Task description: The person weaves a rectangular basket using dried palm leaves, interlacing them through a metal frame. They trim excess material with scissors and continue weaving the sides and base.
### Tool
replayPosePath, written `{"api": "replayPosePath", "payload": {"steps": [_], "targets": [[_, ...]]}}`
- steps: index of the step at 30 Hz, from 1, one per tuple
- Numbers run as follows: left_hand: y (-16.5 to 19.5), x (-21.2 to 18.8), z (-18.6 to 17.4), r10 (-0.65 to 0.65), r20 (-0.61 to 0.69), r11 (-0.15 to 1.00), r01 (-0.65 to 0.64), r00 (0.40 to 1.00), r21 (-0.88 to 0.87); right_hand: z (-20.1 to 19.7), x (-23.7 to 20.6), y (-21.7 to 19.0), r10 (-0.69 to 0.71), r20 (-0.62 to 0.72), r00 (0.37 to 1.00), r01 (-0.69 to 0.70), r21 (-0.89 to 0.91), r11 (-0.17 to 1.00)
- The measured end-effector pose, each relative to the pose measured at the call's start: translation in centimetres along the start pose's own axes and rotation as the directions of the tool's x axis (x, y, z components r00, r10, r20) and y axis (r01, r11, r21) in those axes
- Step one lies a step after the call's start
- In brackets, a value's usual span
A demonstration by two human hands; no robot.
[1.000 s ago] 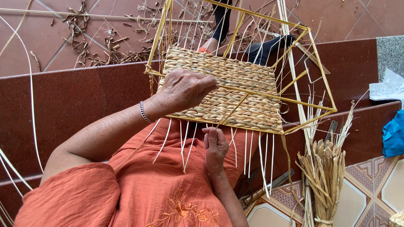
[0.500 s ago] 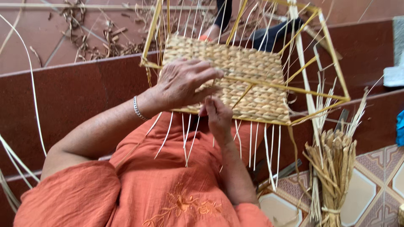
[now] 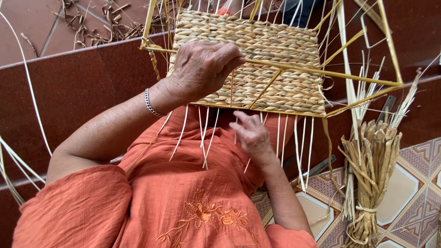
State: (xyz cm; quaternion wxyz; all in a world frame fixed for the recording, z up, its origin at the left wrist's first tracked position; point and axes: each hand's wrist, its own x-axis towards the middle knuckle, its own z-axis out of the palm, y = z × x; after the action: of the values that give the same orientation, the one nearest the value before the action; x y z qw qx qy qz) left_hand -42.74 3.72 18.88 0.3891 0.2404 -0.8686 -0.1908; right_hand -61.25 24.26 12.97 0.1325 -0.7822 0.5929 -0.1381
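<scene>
**Two hands on a half-woven basket**

I see a woven panel [image 3: 257, 59] at about 12 o'clock in my view. It is made of thick, twisted straw rope, tan and pale brown, packed in neat rows. It sits inside a yellow wire frame [image 3: 321, 73] shaped like a box. One yellow bar crosses the panel on a slant, and a shorter one props it from below.

The rows of rope run side to side, so the panel's long way goes from 9 o'clock to 3 o'clock, tipped a little down on the 3 o'clock side. Thin white strips [image 3: 301, 147] hang from its near edge, pointing down to 6 o'clock, over the orange dress [image 3: 183, 193].

My left hand [image 3: 202, 69] lies on top of the panel at its 9 o'clock side. The fingers are bent and pinched around a thin strip by the yellow bar. A silver bracelet [image 3: 150, 103] is on that wrist.

My right hand [image 3: 250, 135] is just under the panel's near edge, at the middle of my view. Its fingers are half curled among the hanging strips. I cannot tell if it grips one.

A tied bundle of dry stalks [image 3: 374, 170] stands at 4 o'clock on the patterned tiles [image 3: 413, 183]. Loose scraps [image 3: 101, 23] lie at 11 o'clock.
</scene>
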Motion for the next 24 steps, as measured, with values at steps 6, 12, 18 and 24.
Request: {"api": "replayPosePath", "payload": {"steps": [6, 12, 18, 24], "targets": [[0.0, 0.6, 0.9, -0.098, 0.061, 0.989, 0.09, 0.993, 0.12, 1.7, 0.8, 0.3, -0.091, -0.317, 0.944, 0.125, 0.092, 0.988], [0.4, 0.8, 0.9, -0.062, 0.014, 0.986, 0.059, 0.998, 0.157, 3.8, 1.3, 0.0, 0.461, -0.148, 0.875, -0.228, 0.715, 0.661], [0.5, 1.4, 0.4, -0.055, 0.002, 0.991, 0.054, 0.999, 0.124, 5.4, 0.2, -0.5, 0.527, -0.18, 0.83, -0.243, 0.735, 0.633], [0.3, 1.5, 0.4, -0.056, 0.04, 0.991, 0.051, 0.998, 0.126, 6.1, -0.8, -1.0, 0.612, -0.115, 0.782, -0.345, 0.738, 0.58]]}}
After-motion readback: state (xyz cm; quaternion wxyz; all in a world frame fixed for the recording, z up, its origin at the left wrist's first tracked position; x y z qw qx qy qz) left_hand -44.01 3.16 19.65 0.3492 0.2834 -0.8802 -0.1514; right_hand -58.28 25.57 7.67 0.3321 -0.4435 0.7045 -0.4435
